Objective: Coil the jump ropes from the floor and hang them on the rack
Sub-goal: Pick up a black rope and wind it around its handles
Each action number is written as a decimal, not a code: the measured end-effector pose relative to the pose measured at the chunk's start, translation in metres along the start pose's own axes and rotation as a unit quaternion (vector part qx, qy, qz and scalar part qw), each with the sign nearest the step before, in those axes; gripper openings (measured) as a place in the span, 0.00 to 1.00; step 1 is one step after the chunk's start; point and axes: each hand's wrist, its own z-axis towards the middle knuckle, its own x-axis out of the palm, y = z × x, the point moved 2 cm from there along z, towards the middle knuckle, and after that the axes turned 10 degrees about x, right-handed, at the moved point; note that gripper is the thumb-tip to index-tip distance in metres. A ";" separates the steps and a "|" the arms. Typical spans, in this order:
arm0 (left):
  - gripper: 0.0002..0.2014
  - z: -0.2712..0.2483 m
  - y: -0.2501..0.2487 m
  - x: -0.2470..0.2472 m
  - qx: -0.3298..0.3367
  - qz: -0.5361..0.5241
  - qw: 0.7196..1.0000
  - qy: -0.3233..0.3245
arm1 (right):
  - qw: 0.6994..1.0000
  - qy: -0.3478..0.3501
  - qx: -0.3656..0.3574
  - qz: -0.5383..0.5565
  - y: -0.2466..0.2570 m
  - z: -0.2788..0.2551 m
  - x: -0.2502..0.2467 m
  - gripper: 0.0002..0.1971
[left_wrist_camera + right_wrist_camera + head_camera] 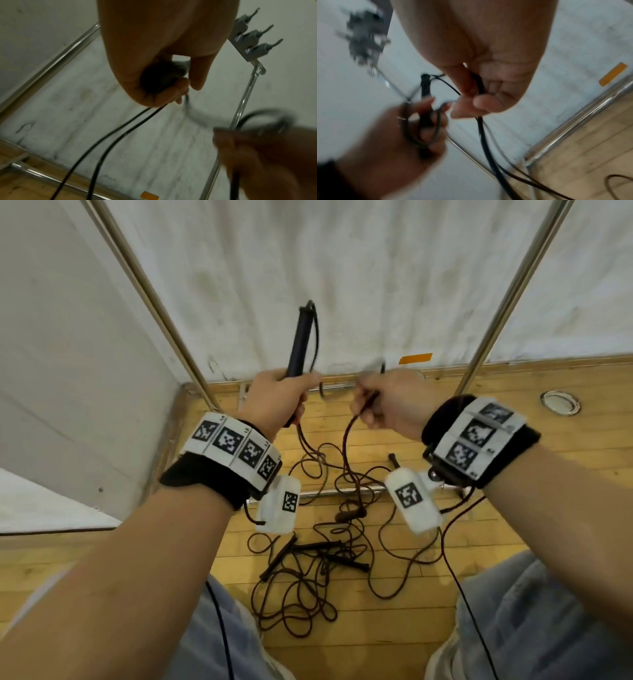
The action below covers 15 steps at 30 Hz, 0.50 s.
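My left hand (279, 395) grips a black jump rope handle (299, 344) that stands upright above the fist, with a loop of its cord (315, 337) beside it. The handle's butt end (159, 78) shows inside the fist in the left wrist view, and two cord strands (109, 138) hang from it. My right hand (387, 402) pinches the same black cord (479, 86) a short way to the right; the cord (346, 446) drops from it to the floor. A tangle of dark ropes and handles (318, 556) lies on the wooden floor between my knees.
The metal rack's slanted poles (161, 313) (510, 302) frame a white wall. Its hooks (252, 39) stick out above my left hand. A low rack bar (342, 492) crosses the floor under the ropes. A round floor socket (560, 402) and orange tape (415, 358) lie at right.
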 end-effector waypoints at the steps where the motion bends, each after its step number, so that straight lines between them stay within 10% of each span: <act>1: 0.20 -0.002 0.001 0.004 -0.002 -0.005 1.000 0.004 | 0.997 0.009 -0.017 0.079 0.008 -0.004 -0.002 0.16; 8: 0.06 -0.014 0.005 0.029 0.050 0.013 0.987 0.151 | 0.948 0.059 -0.065 0.304 0.030 -0.021 -0.005 0.13; 15: 0.10 -0.020 0.004 0.034 0.067 0.073 0.991 0.094 | 0.949 0.004 -0.112 0.294 0.028 -0.028 -0.020 0.09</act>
